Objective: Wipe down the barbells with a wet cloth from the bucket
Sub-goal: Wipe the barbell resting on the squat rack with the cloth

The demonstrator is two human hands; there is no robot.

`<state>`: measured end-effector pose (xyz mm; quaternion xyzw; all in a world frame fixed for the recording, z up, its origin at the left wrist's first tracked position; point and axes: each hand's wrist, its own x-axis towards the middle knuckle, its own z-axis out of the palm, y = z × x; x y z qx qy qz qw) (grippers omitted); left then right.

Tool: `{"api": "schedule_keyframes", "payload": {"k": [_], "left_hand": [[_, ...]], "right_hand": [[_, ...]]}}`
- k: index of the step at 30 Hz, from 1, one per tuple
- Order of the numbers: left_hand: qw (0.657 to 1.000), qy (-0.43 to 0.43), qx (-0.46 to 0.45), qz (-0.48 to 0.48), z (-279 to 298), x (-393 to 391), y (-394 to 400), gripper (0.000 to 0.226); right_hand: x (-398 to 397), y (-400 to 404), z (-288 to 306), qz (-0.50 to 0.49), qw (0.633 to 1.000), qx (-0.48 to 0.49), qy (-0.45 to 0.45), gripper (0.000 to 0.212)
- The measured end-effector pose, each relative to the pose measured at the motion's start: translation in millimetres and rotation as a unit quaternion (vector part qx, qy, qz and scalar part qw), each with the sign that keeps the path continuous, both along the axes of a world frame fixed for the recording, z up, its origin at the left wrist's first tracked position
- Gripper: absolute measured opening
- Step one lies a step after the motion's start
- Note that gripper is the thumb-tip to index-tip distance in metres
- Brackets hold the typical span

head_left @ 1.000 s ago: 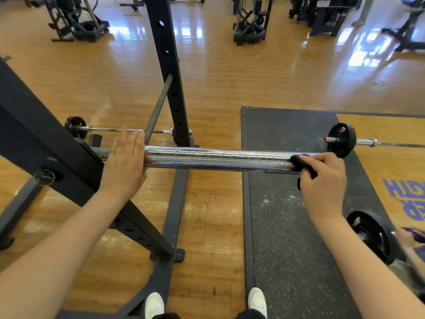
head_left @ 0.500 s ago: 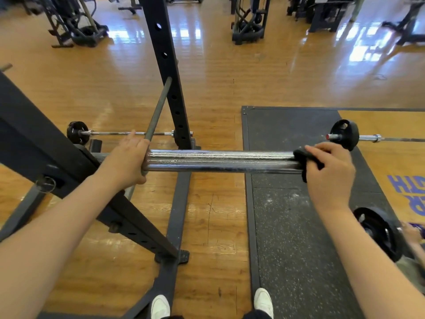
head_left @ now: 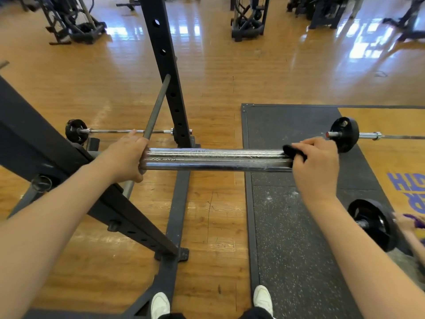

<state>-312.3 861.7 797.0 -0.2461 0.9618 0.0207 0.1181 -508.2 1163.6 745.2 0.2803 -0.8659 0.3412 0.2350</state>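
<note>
A thick chrome barbell sleeve runs across the middle of the view, streaked with wet marks. My left hand grips its left end, fingers curled over the top. My right hand holds a dark cloth wrapped on the right end of the sleeve. No bucket is in view.
A black rack upright and slanted brace stand left of centre. Barbells with small black plates lie on the floor at left, right and near right. A black rubber mat covers the floor right. Another person's hand shows at the right edge.
My left hand went from lying flat on the sleeve's left end to gripping it. My right hand with the cloth stayed at the right end.
</note>
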Motion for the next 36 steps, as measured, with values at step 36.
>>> {"api": "schedule_keyframes", "payload": {"k": [36], "left_hand": [[0.999, 0.014, -0.028, -0.012, -9, 6, -5, 0.116]], "right_hand": [[15, -11, 7, 0.031, 0.999, 0.008, -0.029, 0.018]]}}
